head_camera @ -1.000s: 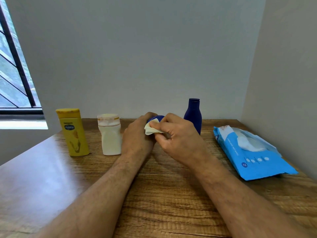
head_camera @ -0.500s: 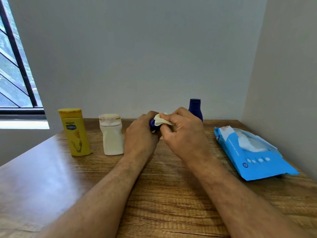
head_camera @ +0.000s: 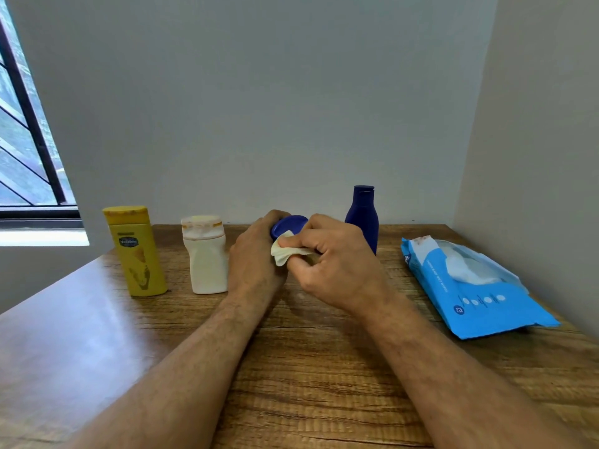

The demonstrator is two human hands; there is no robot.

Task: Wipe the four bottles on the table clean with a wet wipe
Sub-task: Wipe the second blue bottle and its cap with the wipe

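My left hand (head_camera: 256, 254) grips a small blue bottle (head_camera: 289, 224) at the middle of the table; only its round blue top shows above my fingers. My right hand (head_camera: 337, 264) pinches a crumpled pale wet wipe (head_camera: 287, 252) against the bottle's side, just under that top. To the left stand a yellow bottle (head_camera: 137, 254) and a white bottle (head_camera: 205, 257), both upright with brownish smears near their caps. A tall dark blue bottle (head_camera: 363, 218) stands upright behind my right hand.
A blue pack of wet wipes (head_camera: 470, 293) lies at the right, its flap open with a white wipe sticking out. The wooden table (head_camera: 308, 367) meets walls at the back and right. A window is at far left.
My right hand has carried the wipe from the bottle's top down to its side, so the blue top shows again. My left hand has kept its hold.
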